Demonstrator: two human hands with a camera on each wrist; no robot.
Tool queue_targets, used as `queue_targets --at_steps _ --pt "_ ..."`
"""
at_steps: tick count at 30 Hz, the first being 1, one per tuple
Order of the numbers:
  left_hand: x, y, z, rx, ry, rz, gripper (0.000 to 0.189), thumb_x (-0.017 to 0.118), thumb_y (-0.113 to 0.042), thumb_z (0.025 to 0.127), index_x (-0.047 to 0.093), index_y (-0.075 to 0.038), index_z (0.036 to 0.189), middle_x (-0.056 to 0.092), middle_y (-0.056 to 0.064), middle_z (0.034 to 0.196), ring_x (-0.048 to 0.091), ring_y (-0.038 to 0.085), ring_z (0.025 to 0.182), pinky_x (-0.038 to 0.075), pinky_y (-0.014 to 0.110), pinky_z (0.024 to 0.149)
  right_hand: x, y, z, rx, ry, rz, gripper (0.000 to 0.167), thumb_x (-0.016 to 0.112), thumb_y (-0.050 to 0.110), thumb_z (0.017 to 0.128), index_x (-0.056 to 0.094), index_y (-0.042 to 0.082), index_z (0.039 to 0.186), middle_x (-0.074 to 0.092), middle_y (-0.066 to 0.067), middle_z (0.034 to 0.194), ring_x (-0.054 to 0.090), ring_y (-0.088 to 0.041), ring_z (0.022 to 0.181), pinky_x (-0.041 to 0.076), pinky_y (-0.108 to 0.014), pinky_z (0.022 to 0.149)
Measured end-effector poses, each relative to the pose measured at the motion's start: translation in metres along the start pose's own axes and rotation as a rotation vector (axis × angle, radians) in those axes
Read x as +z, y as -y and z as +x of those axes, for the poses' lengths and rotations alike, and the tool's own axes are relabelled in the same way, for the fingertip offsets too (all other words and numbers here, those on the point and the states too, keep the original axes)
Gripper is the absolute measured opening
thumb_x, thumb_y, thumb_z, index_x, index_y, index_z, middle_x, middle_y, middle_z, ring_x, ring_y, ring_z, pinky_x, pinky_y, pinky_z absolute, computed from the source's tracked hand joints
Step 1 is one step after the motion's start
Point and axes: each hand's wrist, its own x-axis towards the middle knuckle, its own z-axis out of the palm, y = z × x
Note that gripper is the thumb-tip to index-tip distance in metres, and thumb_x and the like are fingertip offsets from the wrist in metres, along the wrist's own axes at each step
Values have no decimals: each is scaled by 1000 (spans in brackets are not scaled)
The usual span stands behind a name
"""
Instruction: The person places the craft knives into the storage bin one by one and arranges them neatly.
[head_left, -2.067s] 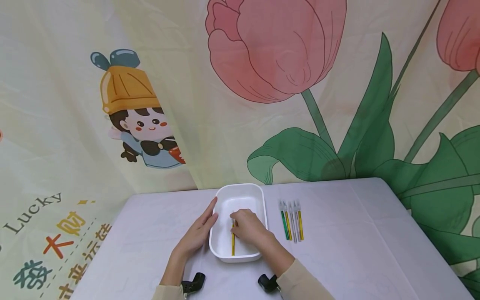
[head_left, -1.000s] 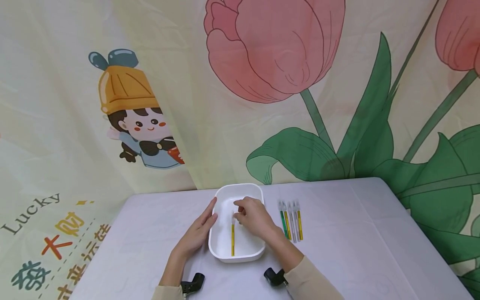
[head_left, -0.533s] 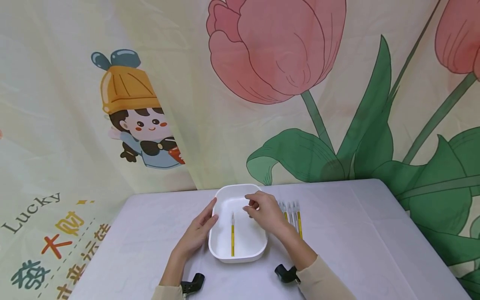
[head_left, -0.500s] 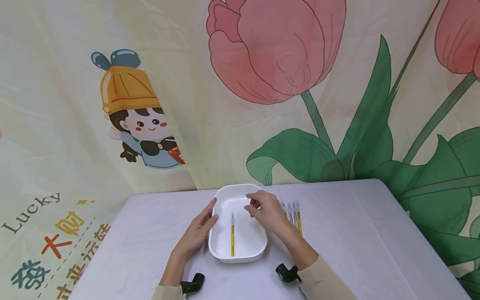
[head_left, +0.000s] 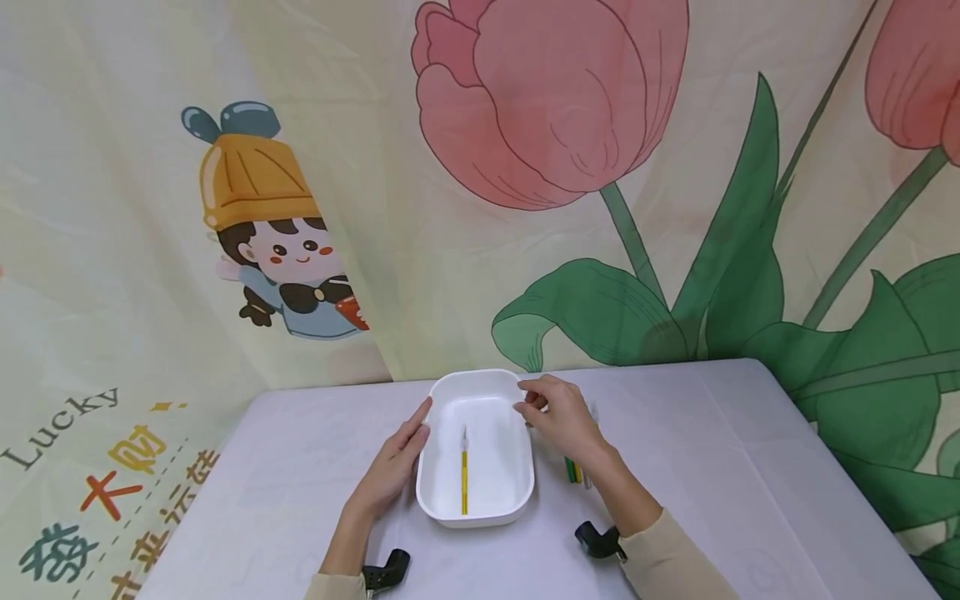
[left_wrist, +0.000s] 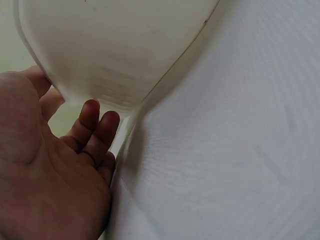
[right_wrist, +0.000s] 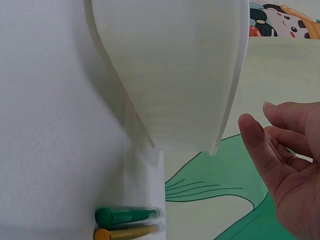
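Observation:
A white tray [head_left: 480, 377] sits mid-table with one yellow pen [head_left: 464, 483] lying lengthwise inside it. My left hand [head_left: 397, 462] rests with straight fingers against the tray's left wall [left_wrist: 120, 50], and its fingertips [left_wrist: 95, 120] touch that wall. My right hand [head_left: 558, 417] hovers just right of the tray's far corner, fingers loosely curled and holding nothing. It covers most of a row of pens [head_left: 573, 472] on the cloth. In the right wrist view, a green pen [right_wrist: 125, 216] and a yellow one [right_wrist: 125, 232] lie below the tray [right_wrist: 175, 75], with the right hand [right_wrist: 285, 160] beside it.
The table wears a pale lilac cloth [head_left: 712, 467], and a printed curtain with tulips and a cartoon figure hangs close behind it. Black wrist-camera mounts [head_left: 596, 540] sit at both sleeves. Bare cloth stretches left and right of the tray.
My right hand let go of the yellow pen in the tray, lifted out and moved right over the row of pens. The left hand stayed at the tray's side.

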Motion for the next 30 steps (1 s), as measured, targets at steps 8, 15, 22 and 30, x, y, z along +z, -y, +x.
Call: queue_targets --at_steps 8,15,22,30 --pt "1 0 0 0 12 -11 55 48 -48 109 34 -40 162 27 -14 170 15 21 162 8 51 132 -12 -12 -5 57 11 -34 37 80 8 91 72 0 127 67 -2 91 68 -7 72 58 -20 61" --pt "0 0 -2 -17 8 -11 56 47 -45 110 33 -36 163 26 -14 171 13 22 163 7 52 132 -20 -15 -4 61 7 -21 37 79 7 92 72 1 127 67 -4 93 70 -8 70 58 -21 61" --pt "0 0 -2 -27 8 -11 52 45 -36 112 33 -37 163 25 -16 171 13 20 163 8 51 132 -24 -18 -4 71 -5 -18 37 79 8 92 71 -1 127 68 -6 93 71 -11 70 58 -20 61" --pt "2 -1 -1 -32 14 -9 52 46 -36 112 33 -39 162 25 -16 171 13 20 163 8 51 132 -32 -27 -4 122 -23 -40 39 77 11 94 69 -1 130 68 -8 95 70 -12 71 60 -22 62"
